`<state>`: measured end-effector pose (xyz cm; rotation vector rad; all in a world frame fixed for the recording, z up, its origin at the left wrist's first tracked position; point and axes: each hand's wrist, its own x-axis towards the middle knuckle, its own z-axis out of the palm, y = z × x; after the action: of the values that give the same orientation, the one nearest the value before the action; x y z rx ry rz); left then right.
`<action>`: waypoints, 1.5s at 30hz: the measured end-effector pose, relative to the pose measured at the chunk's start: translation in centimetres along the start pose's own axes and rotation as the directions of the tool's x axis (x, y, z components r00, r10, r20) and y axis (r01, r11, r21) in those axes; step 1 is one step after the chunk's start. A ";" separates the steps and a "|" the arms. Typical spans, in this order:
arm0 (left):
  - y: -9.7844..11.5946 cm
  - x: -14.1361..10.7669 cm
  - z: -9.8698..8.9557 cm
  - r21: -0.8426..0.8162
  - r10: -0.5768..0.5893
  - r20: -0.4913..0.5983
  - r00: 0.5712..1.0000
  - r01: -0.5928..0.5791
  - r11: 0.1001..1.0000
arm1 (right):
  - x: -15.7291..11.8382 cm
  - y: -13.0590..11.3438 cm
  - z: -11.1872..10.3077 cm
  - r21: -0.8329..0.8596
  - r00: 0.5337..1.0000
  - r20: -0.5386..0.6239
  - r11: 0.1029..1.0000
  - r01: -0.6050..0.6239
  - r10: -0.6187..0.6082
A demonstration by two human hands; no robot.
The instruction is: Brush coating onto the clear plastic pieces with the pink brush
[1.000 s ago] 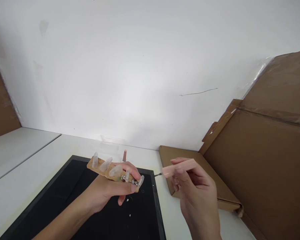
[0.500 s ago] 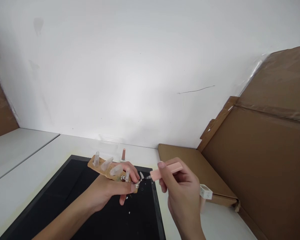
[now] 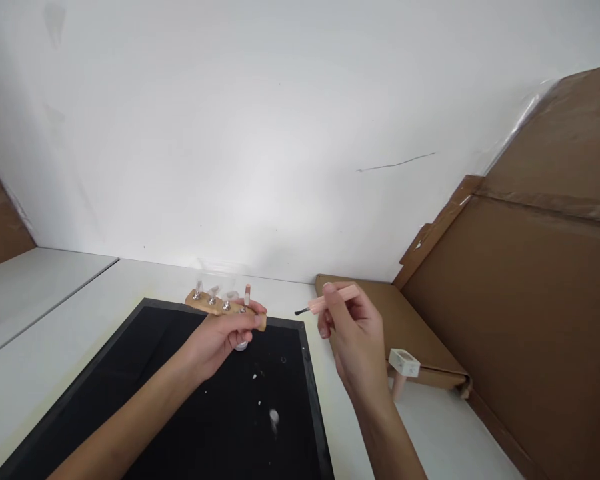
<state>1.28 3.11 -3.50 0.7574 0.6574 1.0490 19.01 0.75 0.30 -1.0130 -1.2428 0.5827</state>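
Note:
My left hand (image 3: 225,340) grips the near end of a tan nail tip stand (image 3: 217,307) between thumb and fingers. Metal posts rise from it in a row, with clear false nail tips (image 3: 213,292) on several of them. My right hand (image 3: 357,327) pinches the pink cap of a nail polish brush (image 3: 333,299). Its dark bristles point left, apart from the stand. A small blurred whitish piece (image 3: 274,417), perhaps a nail tip, shows over the black mat (image 3: 220,427). Part of a round white object (image 3: 241,346) shows below my left fingers.
A pinkish-brown bottle cap (image 3: 247,293) stands behind the left hand. A pink object with a white square top (image 3: 405,363) is right of my right wrist. Cardboard (image 3: 370,293) lies on the white table, with a tall cardboard panel (image 3: 540,280) at right and a white wall behind.
My left hand has moved the stand away and turned it, so the metal posts show more. The brush has drawn apart from the stand's near end. The blurred whitish piece has appeared over the mat.

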 end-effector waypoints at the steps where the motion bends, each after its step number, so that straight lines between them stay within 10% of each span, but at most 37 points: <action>1: 0.0 0.3 -0.3 -0.015 0.001 -0.020 1.000 -0.001 1.000 | 0.1 0.2 -0.3 -0.021 1.000 0.001 1.000 -0.002 0.002; 15: 0.7 -0.4 -1.0 -0.094 0.032 -0.077 0.997 -0.039 0.995 | -8.2 12.0 -1.0 -0.491 0.866 0.438 0.871 0.004 0.243; 23: 1.6 -1.1 -0.6 -0.066 0.034 -0.043 0.998 -0.037 0.997 | -8.2 14.0 1.3 -0.448 0.788 0.577 0.890 0.087 0.213; 33: 2.3 -1.7 -0.2 -0.070 0.020 0.003 1.000 -0.020 0.997 | -2.1 5.2 0.9 -0.008 0.973 0.178 0.989 -0.145 0.144; 38: 1.8 -2.3 0.7 -0.070 0.051 0.032 0.998 -0.049 0.996 | -1.3 -0.1 2.6 0.214 0.990 0.043 0.966 -0.143 0.137; 45: 1.3 -2.8 1.7 -0.051 0.091 0.064 0.994 -0.088 0.995 | -3.3 -0.7 4.8 0.326 0.989 0.044 0.934 -0.146 0.140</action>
<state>0.87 0.49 -1.14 0.7826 0.5436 1.1126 13.48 -0.88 -0.70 -0.8194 -1.0495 0.8845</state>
